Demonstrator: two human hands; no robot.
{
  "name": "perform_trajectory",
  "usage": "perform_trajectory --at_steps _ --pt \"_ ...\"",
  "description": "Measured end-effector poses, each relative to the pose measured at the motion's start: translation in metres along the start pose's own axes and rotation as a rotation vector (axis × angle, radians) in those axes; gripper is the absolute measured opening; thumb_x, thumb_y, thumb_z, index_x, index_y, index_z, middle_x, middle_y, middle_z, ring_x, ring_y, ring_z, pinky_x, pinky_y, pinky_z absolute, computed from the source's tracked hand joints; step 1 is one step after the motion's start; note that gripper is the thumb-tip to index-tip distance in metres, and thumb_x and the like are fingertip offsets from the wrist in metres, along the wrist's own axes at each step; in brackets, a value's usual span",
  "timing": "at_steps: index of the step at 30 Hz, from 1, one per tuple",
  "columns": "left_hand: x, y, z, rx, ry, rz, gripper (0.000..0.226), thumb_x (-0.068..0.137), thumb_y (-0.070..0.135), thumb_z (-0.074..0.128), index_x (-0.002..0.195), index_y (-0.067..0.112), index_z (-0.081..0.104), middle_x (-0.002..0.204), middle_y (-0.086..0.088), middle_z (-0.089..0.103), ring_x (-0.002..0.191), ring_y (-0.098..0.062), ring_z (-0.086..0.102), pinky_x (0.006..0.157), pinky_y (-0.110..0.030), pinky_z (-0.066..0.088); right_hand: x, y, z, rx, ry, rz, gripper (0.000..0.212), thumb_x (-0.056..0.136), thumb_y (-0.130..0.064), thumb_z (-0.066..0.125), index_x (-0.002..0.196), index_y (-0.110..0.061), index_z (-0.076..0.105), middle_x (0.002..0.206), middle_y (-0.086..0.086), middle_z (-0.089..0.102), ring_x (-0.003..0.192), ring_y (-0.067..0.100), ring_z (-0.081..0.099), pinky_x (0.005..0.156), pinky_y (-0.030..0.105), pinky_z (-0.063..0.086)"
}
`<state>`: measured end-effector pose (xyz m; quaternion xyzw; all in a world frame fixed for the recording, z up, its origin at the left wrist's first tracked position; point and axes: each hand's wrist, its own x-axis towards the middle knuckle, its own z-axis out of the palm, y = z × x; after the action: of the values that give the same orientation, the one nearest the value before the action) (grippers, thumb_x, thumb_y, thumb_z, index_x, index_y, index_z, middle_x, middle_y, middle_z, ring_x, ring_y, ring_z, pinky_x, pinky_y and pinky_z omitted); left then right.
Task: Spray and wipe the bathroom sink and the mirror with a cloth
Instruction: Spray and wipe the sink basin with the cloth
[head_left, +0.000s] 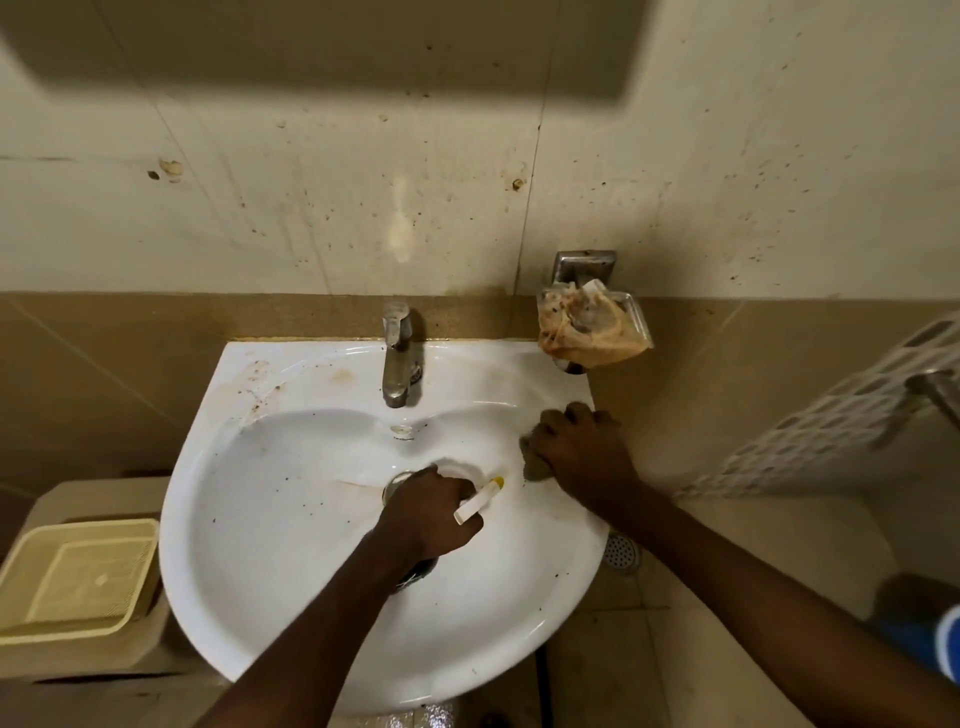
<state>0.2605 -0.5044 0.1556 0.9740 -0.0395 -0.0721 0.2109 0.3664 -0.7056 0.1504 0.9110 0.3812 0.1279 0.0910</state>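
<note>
The white sink (291, 519) fills the middle of the view, with brown stains on its back left ledge and dark specks in the bowl. My left hand (431, 514) hovers over the drain and grips a spray bottle (478, 501); only its white nozzle with a yellow tip shows, pointing right. My right hand (582, 449) presses a dark cloth (532, 462) against the sink's right rim, fingers curled over it. The mirror is out of view apart from a dark blurred edge at the top.
A metal tap (397, 358) stands at the back of the sink. A wall-mounted soap dish (592, 322) with a stained wrapper hangs at the right. A yellow basket (78, 577) sits on a ledge to the left. A floor drain (623, 553) lies below right.
</note>
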Motion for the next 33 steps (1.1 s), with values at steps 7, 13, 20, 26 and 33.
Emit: perform_trajectory --at_steps 7,13,20,26,33 --pt "-0.008 -0.01 -0.002 -0.003 0.051 -0.001 0.029 0.083 0.044 0.047 0.081 0.019 0.062 0.069 -0.003 0.064 0.079 -0.024 0.06 0.085 -0.023 0.035 0.029 -0.03 0.009 0.003 -0.076 -0.119 0.015 0.074 -0.026 0.056 0.067 -0.019 0.067 0.071 0.002 0.063 0.065 0.026 0.062 0.067 0.036 0.048" --pt "-0.018 -0.025 -0.007 -0.014 0.132 -0.035 0.023 0.084 0.036 0.054 0.081 0.015 0.063 0.079 -0.003 0.067 0.084 -0.021 0.059 0.064 -0.019 0.023 0.004 -0.057 0.033 0.096 -0.586 -0.264 0.034 0.096 -0.034 0.041 0.125 -0.022 0.054 0.121 0.008 0.055 0.108 0.035 0.053 0.092 0.048 0.042" --pt "-0.025 -0.034 -0.013 0.025 0.129 0.027 0.019 0.085 0.03 0.054 0.091 0.016 0.065 0.085 0.001 0.068 0.087 -0.02 0.058 0.07 -0.015 0.021 0.043 -0.069 0.013 -0.058 -0.203 -0.292 0.014 0.061 -0.034 0.076 0.068 -0.025 0.068 0.07 -0.005 0.061 0.065 0.02 0.062 0.059 0.028 0.049" --pt "-0.022 -0.016 -0.011 0.012 0.007 0.036 0.023 0.083 0.036 0.055 0.084 0.016 0.066 0.081 -0.004 0.066 0.087 -0.022 0.059 0.076 -0.026 0.042 -0.016 -0.039 0.004 0.098 -0.58 -0.186 0.056 0.09 -0.059 0.026 0.111 -0.021 0.061 0.109 0.009 0.058 0.1 0.035 0.055 0.087 0.046 0.042" --pt "-0.001 0.009 -0.016 0.036 -0.03 0.104 0.024 0.085 0.04 0.053 0.087 0.019 0.063 0.085 -0.002 0.069 0.089 -0.018 0.062 0.074 -0.024 0.041 0.015 -0.013 -0.027 -0.084 -0.167 -0.018 0.025 0.063 -0.038 0.077 0.052 -0.022 0.062 0.056 -0.003 0.053 0.053 0.023 0.054 0.051 0.027 0.044"
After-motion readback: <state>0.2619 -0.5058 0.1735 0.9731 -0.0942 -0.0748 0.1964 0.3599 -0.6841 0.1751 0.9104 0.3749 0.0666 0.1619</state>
